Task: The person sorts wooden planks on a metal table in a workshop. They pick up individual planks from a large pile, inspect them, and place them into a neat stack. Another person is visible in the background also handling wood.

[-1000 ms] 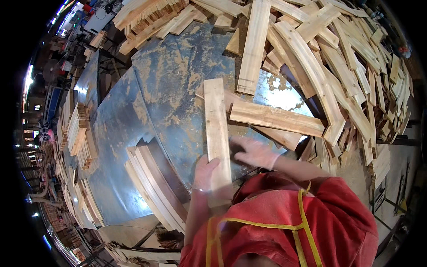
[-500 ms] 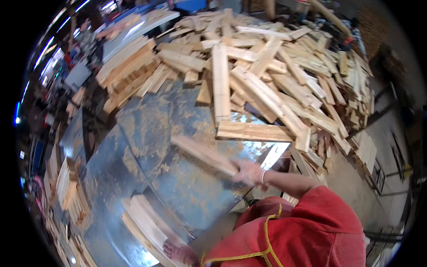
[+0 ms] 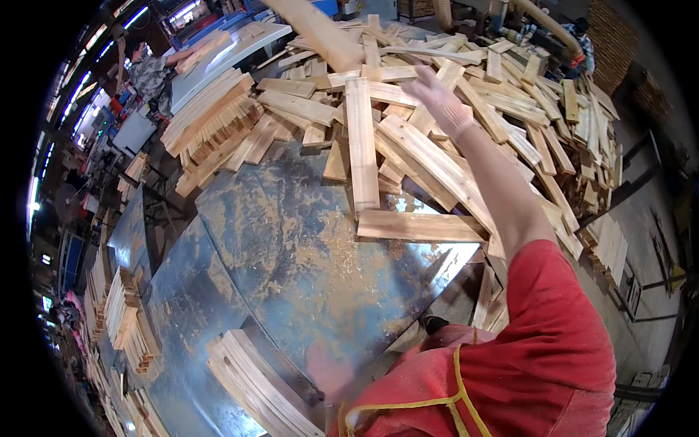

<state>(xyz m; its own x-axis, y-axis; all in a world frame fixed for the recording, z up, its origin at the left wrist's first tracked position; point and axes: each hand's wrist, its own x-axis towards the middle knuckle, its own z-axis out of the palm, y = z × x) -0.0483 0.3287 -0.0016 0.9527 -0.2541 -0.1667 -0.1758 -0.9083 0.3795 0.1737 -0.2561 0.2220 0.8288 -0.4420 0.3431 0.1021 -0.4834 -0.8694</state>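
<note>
The right hand (image 3: 439, 100), in a pale work glove, was stretched far out over the heap of pale rough-sawn wooden slats (image 3: 466, 116) at the far side of the table (image 3: 291, 247). Its fingers were spread and held nothing; they hovered just above the slats, and whether they touched any could not be told. The bare forearm ran back from it to a red sleeve (image 3: 553, 320) at the lower right.

A long pale wooden board (image 3: 320, 33) showed blurred at the top of the view, above the far edge of the heap and well apart from the right hand.

The left hand (image 3: 329, 369) showed only as a pinkish blur low down at the near edge of the table, just beside a stack of curved pale wooden strips (image 3: 255, 386). Whether it was spread or closed could not be told.

On the worn blue-grey metal table top, dusted with sawdust, one flat slat (image 3: 419, 226) lay crosswise at the near rim of the heap, and a long straight slat (image 3: 362, 146) lay lengthwise, its near end close to the crosswise slat.

To the left of the heap lay a neat stack of long pale planks (image 3: 211, 116). Beyond it, at the upper left, another person in a patterned shirt (image 3: 149, 73) stood at a pale bench. Smaller stacks of short wooden pieces (image 3: 124, 313) stood at the left below the table.
</note>
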